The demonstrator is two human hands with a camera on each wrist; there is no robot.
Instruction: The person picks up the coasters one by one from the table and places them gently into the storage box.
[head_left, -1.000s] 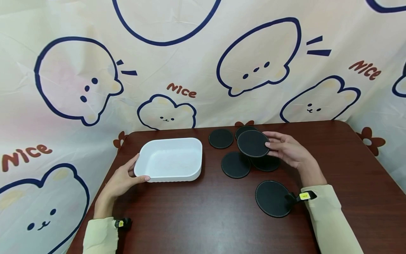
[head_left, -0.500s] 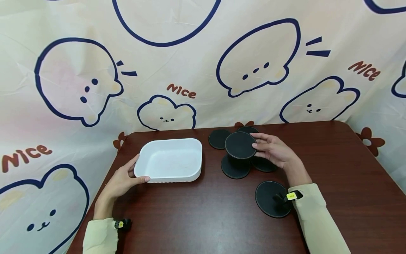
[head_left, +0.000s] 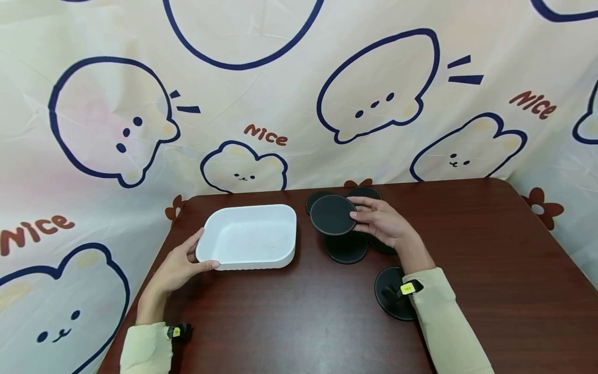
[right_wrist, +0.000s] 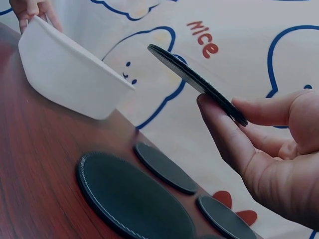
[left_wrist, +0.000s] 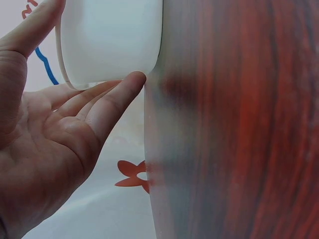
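Observation:
In the head view my left hand (head_left: 179, 265) grips the left end of a white rectangular plastic container (head_left: 247, 262), thumb at the near corner. The left wrist view has its fingers (left_wrist: 117, 107) around the container's end. My right hand (head_left: 384, 224) pinches the right edge of a round black stitched coaster (head_left: 333, 215). That coaster is raised above the table, just right of the container. From the right wrist view it is tilted, between thumb and fingers (right_wrist: 224, 132). Several like coasters lie below and behind it, among them a near one (head_left: 347, 249) and a back one (head_left: 363, 192).
Another black coaster (head_left: 393, 296) lies on the table nearer to me, partly hidden by the right sleeve. The dark brown wooden table (head_left: 299, 317) meets a cartoon-printed cloth (head_left: 299, 93) along its far edge.
My right hand has carried the pinched coaster leftward, from above the right coasters toward the container, covering part of the back-left coaster. The left hand and container keep their place.

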